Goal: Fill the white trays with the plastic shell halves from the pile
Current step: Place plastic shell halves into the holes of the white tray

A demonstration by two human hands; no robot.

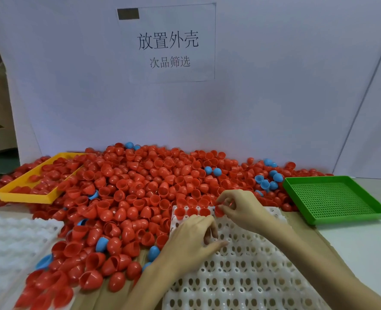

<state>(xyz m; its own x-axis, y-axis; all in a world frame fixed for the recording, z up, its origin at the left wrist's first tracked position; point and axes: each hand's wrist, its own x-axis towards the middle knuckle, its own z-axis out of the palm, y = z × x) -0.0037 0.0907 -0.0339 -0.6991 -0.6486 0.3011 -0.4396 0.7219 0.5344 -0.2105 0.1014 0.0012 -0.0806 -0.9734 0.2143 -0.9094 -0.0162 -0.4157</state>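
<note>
Head view, right hand [238, 203] pinching red shell [218, 210], left hand [193, 234] relaxed on white tray [247, 271], green tray [334, 199] beside

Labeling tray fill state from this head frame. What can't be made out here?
- White tray: near end cut off by the bottom edge; cells under the left hand and right hand hidden.
- Shells held by the right hand: count hidden by its fingers.
- Second white tray: blurred, cut by the left edge.
- Yellow tray: floor buried under red shells.
- Pile: depth hidden.
</note>
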